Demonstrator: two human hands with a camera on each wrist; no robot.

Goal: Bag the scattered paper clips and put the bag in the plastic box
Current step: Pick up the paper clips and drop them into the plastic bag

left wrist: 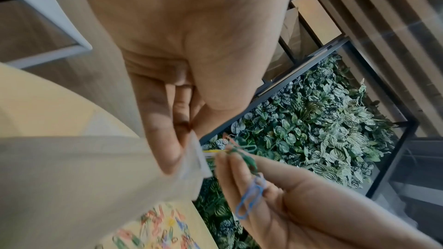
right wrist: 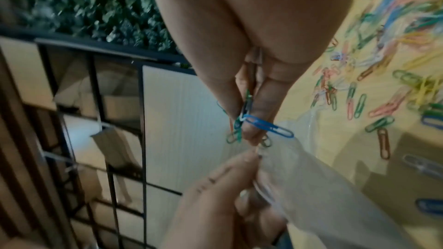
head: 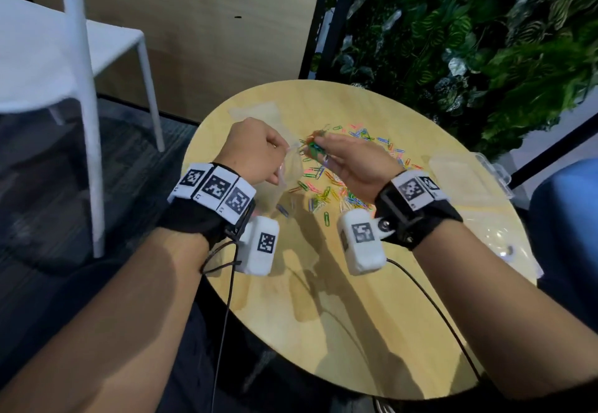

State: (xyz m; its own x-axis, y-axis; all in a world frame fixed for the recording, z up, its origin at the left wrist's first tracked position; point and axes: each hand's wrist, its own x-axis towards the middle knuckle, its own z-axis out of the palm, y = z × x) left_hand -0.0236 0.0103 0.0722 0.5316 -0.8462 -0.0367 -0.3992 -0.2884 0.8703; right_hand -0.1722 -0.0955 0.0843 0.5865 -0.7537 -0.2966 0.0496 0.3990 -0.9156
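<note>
white chair (head: 64,66) beside round wooden table (head: 323,315), leafy plant wall (head: 469,40) behind.

A round table (head: 339,331) with a pale wood top is set over a dark carpeted floor (head: 48,234). A white chair (head: 81,66) is placed past the table's left edge, in front of a light wood-panelled wall (head: 210,24). Beyond the far edge, a wall of green and variegated foliage (head: 469,40) is framed by black metal posts (head: 326,18). A blue seat (head: 569,205) is partly seen at the right edge. Shadows are cast on the near part of the tabletop by light from above.
</note>
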